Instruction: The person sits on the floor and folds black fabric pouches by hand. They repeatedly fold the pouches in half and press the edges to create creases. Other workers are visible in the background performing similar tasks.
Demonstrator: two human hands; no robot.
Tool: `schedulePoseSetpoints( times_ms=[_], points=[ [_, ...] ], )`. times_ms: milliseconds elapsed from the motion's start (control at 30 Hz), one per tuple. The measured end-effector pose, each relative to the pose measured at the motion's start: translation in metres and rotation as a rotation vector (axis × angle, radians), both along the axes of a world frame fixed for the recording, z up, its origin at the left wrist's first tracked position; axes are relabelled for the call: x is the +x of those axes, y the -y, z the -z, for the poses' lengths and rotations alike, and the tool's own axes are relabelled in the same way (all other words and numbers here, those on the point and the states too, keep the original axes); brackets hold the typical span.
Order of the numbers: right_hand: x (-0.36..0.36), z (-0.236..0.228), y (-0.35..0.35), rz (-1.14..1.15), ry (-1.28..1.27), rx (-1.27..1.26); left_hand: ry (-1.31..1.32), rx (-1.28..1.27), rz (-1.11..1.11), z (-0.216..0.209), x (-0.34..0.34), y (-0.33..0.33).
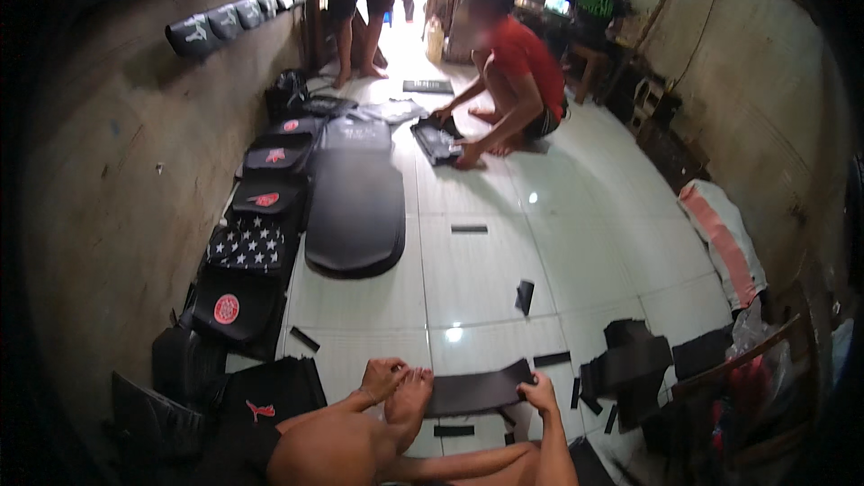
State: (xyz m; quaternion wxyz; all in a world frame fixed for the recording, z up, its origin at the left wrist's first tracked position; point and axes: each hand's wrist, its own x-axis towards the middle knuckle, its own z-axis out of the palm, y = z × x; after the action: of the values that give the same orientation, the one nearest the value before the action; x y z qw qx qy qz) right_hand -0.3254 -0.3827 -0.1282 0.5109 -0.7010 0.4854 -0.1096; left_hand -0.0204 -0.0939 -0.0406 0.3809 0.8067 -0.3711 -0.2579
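Note:
My right hand (537,391) grips the right end of a wide black strip of sheet material (477,390), fingers and thumb closed on its edge. The strip lies low over the tiled floor, its left end beside my bare foot (409,398). Next to the toes of that foot is my left hand (382,378), its fingers curled together; whatever they may hold is too small to make out. Small black offcuts (454,431) lie on the floor just below the strip.
Black pieces (634,364) are heaped at the right. Along the left wall lie black bag flaps (229,306) and a stack of dark rounded panels (355,216). A person in red (526,63) squats ahead, handling a black piece (438,139). A white-and-pink sack (724,238) leans right.

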Motion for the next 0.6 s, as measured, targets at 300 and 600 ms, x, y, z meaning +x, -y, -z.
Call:
schedulePoseSetpoints(
  times_ms=[300,600],
  points=[
    [0.089,-0.111,-0.134,-0.111,-0.284,-0.523,-0.853,0.053,0.129,0.025,-0.035,0.012],
    [0.143,-0.143,-0.204,-0.508,-0.342,-0.603,-0.894,0.122,0.086,0.021,-0.021,0.037]
  ],
)
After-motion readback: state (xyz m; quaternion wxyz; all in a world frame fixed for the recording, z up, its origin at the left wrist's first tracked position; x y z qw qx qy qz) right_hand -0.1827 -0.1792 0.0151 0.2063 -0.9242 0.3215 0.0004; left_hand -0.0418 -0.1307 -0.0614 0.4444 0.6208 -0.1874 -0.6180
